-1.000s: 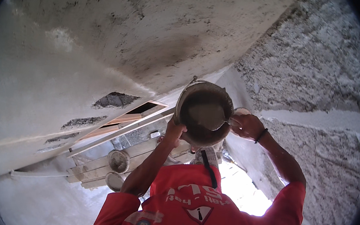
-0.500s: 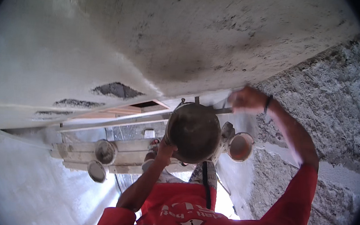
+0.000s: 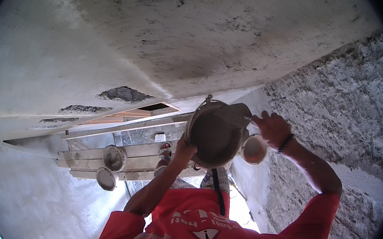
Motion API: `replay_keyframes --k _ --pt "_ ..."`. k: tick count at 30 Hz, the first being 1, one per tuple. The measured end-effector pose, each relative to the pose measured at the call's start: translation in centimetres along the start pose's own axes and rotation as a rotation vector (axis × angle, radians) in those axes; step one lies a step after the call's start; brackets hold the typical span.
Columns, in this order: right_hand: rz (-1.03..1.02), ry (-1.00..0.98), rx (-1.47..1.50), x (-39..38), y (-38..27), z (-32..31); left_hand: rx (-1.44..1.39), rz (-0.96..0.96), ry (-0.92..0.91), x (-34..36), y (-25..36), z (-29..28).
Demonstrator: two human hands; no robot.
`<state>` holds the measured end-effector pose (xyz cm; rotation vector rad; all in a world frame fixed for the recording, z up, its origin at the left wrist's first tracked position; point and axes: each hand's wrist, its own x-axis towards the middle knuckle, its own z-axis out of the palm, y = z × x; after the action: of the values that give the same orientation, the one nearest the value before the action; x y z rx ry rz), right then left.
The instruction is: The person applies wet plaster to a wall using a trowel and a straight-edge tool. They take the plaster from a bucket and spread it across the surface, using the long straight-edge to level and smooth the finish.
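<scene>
My left hand (image 3: 185,152) grips the near left rim of a dark round bucket (image 3: 194,128), which is held up tilted in front of my body. Grey wet mortar (image 3: 215,138) lies inside it. On the right, my right hand (image 3: 272,129) is closed around the handle of a trowel (image 3: 237,114). The trowel's blade sits over the bucket's far right rim and partly covers the mortar. My fingers hide most of its handle.
A plastered wall (image 3: 116,32) with dark rough patches (image 3: 125,94) spans the top. Rough unplastered wall (image 3: 337,107) stands at right. Below, wooden planks (image 3: 142,162) bear my feet and a bucket (image 3: 114,158); another bucket (image 3: 106,179) is beside it. A further bucket (image 3: 254,149) stands right.
My right hand has come down and right, and the trowel blade now shows over the bucket's rim. The bucket in my left hand has shifted slightly right and tilted.
</scene>
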<state>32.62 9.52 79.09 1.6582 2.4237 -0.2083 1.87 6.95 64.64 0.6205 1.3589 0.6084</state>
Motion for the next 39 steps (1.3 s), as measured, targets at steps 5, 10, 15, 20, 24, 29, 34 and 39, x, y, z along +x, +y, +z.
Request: replay_keyframes --k 5,10,15,20,24,29,34,39 --pt "0.075 -0.087 0.005 0.5 -1.3 8.0 0.073 0.094 -0.07 1.5 1.8 3.2" --pt "0.131 -0.284 0.408 -2.3 -0.4 11.2 0.19 0.095 -0.079 2.1 3.7 5.0" --pt "0.131 -0.059 0.555 -4.0 0.2 11.5 0.068 0.008 -0.101 2.3 4.3 5.7" --pt "0.008 0.035 0.569 -4.3 2.7 6.3 0.048 0.024 -0.097 4.0 2.0 3.5" --pt "-0.069 -0.006 0.587 -4.0 4.1 -0.6 0.04 0.037 -0.088 3.5 2.2 3.1" --pt "-0.083 -0.238 0.666 -1.4 6.4 -3.4 -0.007 -0.019 -0.044 3.5 0.7 1.8" --pt "0.045 -0.131 0.519 4.9 12.1 -2.5 -0.048 -0.089 -0.073 3.4 -0.4 2.0" --pt "-0.028 0.294 0.428 0.0 13.6 -10.8 -0.037 -0.109 0.03 3.2 -1.7 0.6"
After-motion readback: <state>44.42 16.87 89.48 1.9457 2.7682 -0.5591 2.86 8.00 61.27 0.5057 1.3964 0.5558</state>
